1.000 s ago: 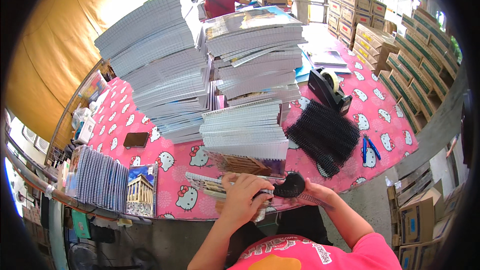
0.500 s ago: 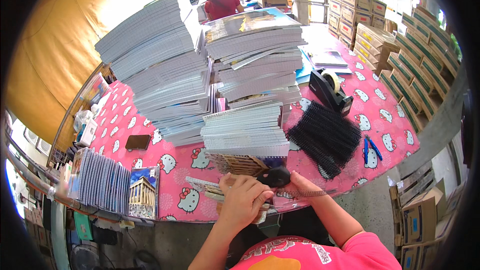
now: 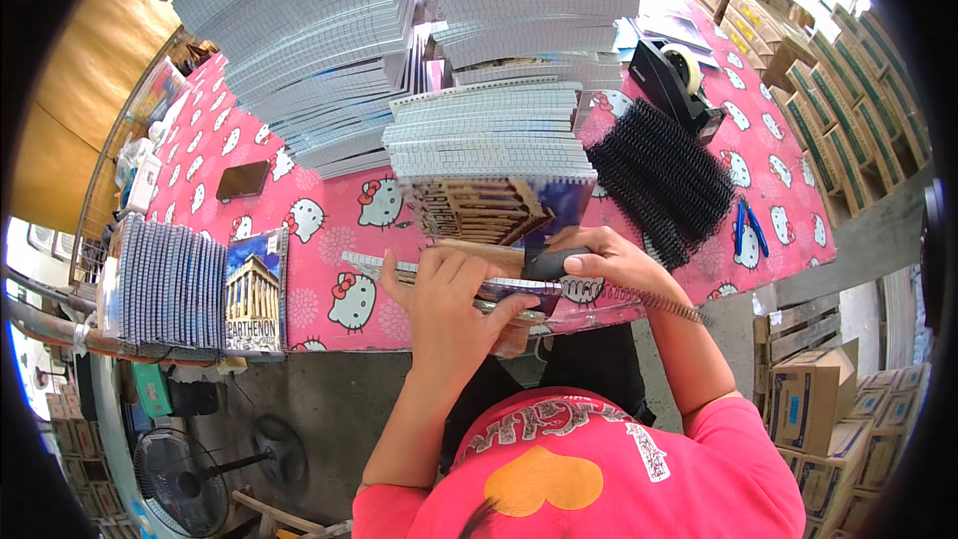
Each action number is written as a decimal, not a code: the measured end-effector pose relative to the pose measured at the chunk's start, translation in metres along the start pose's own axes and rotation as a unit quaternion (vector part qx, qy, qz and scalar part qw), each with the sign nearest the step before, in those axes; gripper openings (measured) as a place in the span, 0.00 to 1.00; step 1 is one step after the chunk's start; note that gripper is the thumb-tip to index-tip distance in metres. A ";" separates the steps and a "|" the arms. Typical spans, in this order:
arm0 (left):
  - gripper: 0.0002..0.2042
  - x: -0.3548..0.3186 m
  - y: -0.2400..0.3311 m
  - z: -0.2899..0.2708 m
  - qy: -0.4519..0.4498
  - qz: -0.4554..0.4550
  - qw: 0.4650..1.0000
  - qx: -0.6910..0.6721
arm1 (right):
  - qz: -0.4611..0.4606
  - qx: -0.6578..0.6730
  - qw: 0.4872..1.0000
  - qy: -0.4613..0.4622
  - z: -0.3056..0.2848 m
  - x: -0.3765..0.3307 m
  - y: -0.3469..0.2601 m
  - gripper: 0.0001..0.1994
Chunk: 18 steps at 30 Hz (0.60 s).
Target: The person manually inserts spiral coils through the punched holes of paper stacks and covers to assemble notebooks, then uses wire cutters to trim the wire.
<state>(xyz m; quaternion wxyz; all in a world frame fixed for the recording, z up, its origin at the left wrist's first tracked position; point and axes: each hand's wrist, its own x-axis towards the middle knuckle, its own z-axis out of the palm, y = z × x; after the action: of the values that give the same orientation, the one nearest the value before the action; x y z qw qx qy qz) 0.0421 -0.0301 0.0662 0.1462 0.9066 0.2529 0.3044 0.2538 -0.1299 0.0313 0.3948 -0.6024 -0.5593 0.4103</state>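
On your left hangs an orange-yellow tarp (image 3: 85, 150). You stand at a table (image 3: 314, 307) clad in pink cat-print cloth, over a grey concrete floor (image 3: 339, 414) with 1 black pedestal fan (image 3: 180, 484). To your right, stacked cartons (image 3: 848, 135) rise beyond a wooden pallet (image 3: 813, 291). Bright daylight reaches you from the far right corner.
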 end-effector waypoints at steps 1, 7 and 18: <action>0.18 0.000 -0.001 -0.001 0.004 -0.002 1.000 -0.003 | -0.053 0.078 0.996 -0.003 -0.001 0.001 0.000 0.36; 0.20 0.002 -0.004 -0.001 0.001 -0.021 1.000 -0.002 | -0.054 0.081 0.995 -0.017 -0.010 0.002 -0.017 0.31; 0.10 0.014 0.005 -0.013 -0.122 0.040 0.985 -0.111 | -0.088 0.230 0.969 0.004 -0.006 -0.001 -0.015 0.34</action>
<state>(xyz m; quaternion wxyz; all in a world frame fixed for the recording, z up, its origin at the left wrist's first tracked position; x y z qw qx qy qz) 0.0457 -0.0253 0.0856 0.2635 0.9245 0.1616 0.2231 0.2542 -0.1304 0.0476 0.5594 -0.4454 -0.4991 0.4895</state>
